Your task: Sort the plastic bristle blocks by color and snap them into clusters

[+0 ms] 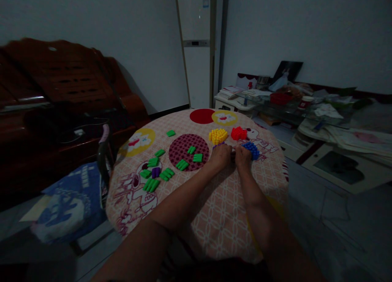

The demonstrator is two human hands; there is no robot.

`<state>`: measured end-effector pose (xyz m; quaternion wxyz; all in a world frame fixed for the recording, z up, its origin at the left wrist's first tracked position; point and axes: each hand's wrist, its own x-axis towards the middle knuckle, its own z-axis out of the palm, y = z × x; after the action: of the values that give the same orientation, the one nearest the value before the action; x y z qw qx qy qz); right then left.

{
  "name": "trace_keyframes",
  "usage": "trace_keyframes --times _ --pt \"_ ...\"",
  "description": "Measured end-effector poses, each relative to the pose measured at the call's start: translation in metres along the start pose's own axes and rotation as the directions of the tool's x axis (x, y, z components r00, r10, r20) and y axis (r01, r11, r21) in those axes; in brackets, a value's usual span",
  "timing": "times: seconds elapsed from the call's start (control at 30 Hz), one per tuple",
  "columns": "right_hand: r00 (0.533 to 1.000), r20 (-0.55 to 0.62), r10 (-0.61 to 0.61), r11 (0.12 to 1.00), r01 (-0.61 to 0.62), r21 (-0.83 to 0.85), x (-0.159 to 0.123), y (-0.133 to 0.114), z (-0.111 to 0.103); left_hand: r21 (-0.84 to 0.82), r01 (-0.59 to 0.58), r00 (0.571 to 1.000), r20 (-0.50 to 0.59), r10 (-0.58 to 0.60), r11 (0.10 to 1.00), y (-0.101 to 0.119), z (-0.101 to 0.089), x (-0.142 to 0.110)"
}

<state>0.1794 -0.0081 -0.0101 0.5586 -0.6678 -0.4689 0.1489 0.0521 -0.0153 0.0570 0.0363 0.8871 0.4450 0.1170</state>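
My left hand [222, 155] and my right hand [241, 155] are close together over the right half of the round table, fingers curled inward. What they hold, if anything, is hidden by the hands. Purple pieces [218, 145] show just beyond my left hand, partly covered by it. A cluster of blue knobbly pieces [251, 150] lies against the right side of my right hand. Farther back sit a yellow cluster [218, 136] and a red cluster [239, 133]. Green ribbed plastic pieces [167, 174] are scattered on the left half, with one purple piece [156, 172] among them.
A patterned cloth [220, 216] covers the table. At the left stands a chair [70, 200] with a blue cushion, before a wooden bench [61, 82]. A tall white air conditioner [197, 74] is behind. On the right, a cluttered glass-topped stand [284, 104] holds papers and a cup.
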Motion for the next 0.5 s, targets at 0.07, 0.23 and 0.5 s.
trace_keyframes --times 0.07,0.23,0.5 --pt "1.000 0.002 0.003 1.000 -0.003 0.000 0.000 0.000 0.000 0.000 0.011 1.000 0.002 -0.011 1.000 -0.001 0.005 0.003" --pt "1.000 -0.013 -0.011 0.997 0.010 -0.071 0.000 0.001 -0.002 -0.032 0.033 0.998 -0.052 -0.034 0.999 -0.003 0.006 -0.005" --pt "1.000 0.012 -0.001 0.998 0.002 -0.065 -0.003 0.006 0.001 -0.016 0.157 0.986 -0.056 -0.158 0.987 -0.056 -0.044 -0.063"
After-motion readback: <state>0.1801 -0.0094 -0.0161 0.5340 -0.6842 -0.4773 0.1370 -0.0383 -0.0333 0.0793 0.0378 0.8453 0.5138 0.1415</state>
